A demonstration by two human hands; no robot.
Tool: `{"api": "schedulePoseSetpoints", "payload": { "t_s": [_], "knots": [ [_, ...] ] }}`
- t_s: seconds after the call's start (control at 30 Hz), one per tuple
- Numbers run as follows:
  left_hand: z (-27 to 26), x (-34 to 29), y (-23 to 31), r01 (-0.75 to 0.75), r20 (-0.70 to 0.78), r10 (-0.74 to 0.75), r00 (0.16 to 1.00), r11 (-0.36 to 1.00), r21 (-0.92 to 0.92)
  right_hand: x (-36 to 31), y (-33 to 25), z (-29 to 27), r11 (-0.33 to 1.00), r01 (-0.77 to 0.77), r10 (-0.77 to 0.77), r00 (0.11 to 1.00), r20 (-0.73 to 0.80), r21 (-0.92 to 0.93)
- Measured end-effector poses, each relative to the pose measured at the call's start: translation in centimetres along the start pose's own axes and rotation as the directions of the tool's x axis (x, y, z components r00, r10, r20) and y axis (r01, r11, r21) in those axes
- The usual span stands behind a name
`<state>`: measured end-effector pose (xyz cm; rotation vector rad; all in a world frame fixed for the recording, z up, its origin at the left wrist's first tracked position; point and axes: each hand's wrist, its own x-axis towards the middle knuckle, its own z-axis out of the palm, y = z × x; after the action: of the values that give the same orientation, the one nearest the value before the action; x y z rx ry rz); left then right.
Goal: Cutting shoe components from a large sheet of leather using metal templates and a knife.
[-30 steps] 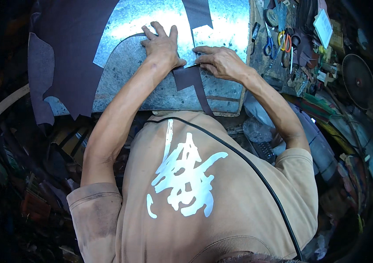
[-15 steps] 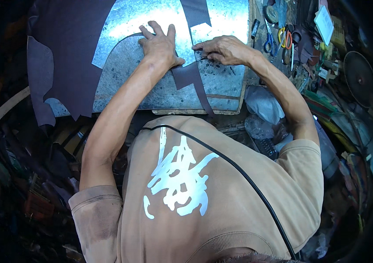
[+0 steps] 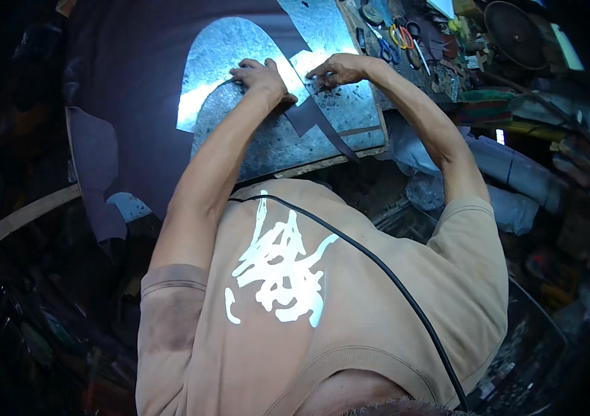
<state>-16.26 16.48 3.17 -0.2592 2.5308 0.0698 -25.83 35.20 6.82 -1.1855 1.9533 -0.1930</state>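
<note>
My left hand (image 3: 262, 78) lies with fingers spread, pressing on a pale, shiny arch-shaped piece (image 3: 215, 43) that looks like a pattern template. Dark brown leather (image 3: 128, 76) surrounds the arch on its left and far side. To the right, my right hand (image 3: 340, 70) has its fingers pinched close to the template's right edge; a small dark shape shows under them, but I cannot make out what it is. Below both hands, a narrow leather strip (image 3: 334, 135) with a wider part hangs toward the near edge of the metal-topped work board (image 3: 267, 148).
Scissors with orange handles (image 3: 401, 36), blue-handled scissors (image 3: 386, 50) and a roll of tape (image 3: 371, 13) lie right of the board. A round dark disc (image 3: 515, 35) stands farther right. Clear plastic bags (image 3: 425, 188) sit below. A black cable (image 3: 378, 267) crosses my back.
The view has shifted, with the board now tilted and more of the leather showing at the left. My left hand's fingers are closer together. My right hand stays by the template's right edge.
</note>
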Motion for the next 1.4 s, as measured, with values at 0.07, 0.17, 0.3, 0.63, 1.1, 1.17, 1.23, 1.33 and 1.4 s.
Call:
{"api": "schedulePoseSetpoints", "payload": {
  "t_s": [0.07, 0.17, 0.3, 0.63, 1.1, 1.17, 1.23, 1.33, 1.4],
  "knots": [
    [-0.5, -0.6, 0.0, -0.015, -0.002, 0.015, 1.000, 1.000, -0.012, -1.7, 0.5, -0.2, 0.974, -0.138, 0.130, 0.990, -0.059, -0.179],
    [-0.4, 0.3, -0.6, -0.028, 0.009, 0.028, 1.000, 0.999, 0.026, -5.1, -1.7, 1.6, 0.977, -0.205, 0.171, 0.914, -0.368, -0.056],
    [-1.8, 0.0, -1.8, -0.104, -0.032, 0.103, 0.994, 0.994, -0.037, -6.6, -7.7, 10.8, 0.876, -0.465, 0.460, 0.720, -0.520, 0.130],
    [-3.2, 1.4, -2.0, -0.131, -0.059, 0.125, 0.990, 0.984, -0.121, -5.5, -10.9, 18.2, 0.550, -0.307, 0.812, 0.414, -0.411, 0.777],
    [-0.2, 3.4, -4.1, -0.220, -0.281, 0.189, 0.941, 0.972, -0.082, -16.6, -10.5, 10.2, 0.353, -0.107, 0.886, 0.359, -0.295, 0.930],
    [0.3, 3.1, -3.9, -0.198, -0.313, 0.180, 0.933, 0.980, -0.027, -17.0, -8.5, 7.9, 0.414, -0.125, 0.857, 0.388, -0.340, 0.901],
    [0.2, 2.7, -4.3, -0.194, -0.342, 0.162, 0.926, 0.979, -0.060, -17.9, -7.5, 3.8, 0.442, -0.092, 0.835, 0.406, -0.372, 0.892],
    [-0.3, 2.3, -4.3, -0.170, -0.320, 0.128, 0.939, 0.980, -0.106, -19.4, -3.3, -2.5, 0.611, -0.087, 0.751, 0.379, -0.541, 0.787],
    [-0.5, 2.4, -4.0, -0.155, -0.325, 0.113, 0.939, 0.982, -0.106, -21.2, 1.2, -6.7, 0.716, -0.119, 0.680, 0.339, -0.650, 0.688]
  ]
}}
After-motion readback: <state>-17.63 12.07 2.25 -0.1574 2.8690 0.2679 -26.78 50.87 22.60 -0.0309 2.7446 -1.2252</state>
